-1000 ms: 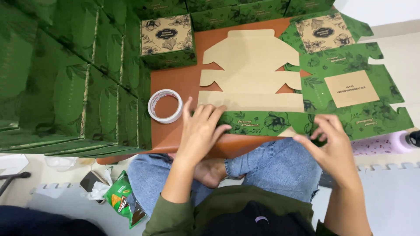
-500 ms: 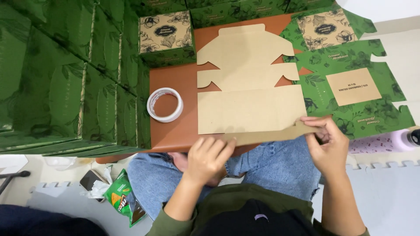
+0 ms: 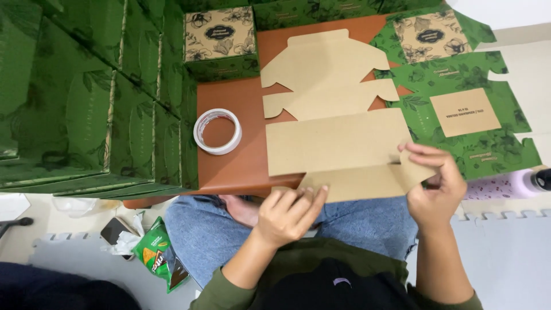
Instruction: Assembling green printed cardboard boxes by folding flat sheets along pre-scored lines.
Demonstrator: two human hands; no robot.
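**Both hands on the near flap of a flat cardboard sheet**

A flat, unfolded cardboard sheet (image 3: 338, 143) lies brown side up on a low brown table (image 3: 235, 166), its near edge overhanging the person's lap.

Left hand (image 3: 287, 215): the fingers are curled loosely, with the fingertips (image 3: 313, 195) pressed against the underside of the sheet's near flap, at its left end. The thumb is hidden, so a full pinch cannot be confirmed.

Right hand (image 3: 436, 183): the fingers are closed on the right end of the same flap, with the thumb above and the other fingers curled beneath. The flap appears to be bent along its crease, just beyond the fingertips of both hands.

Surroundings:
- A roll of tape (image 3: 217, 131) lies on the table, beyond and to the left of the left hand's fingers, apart from the sheet.
- A second flat sheet (image 3: 459, 97), green printed side up, lies just beyond the right hand's fingers.
- A folded green box (image 3: 221, 40) stands at the far side of the table.
- A snack bag (image 3: 158, 255) lies on the floor, left of the person's knee.
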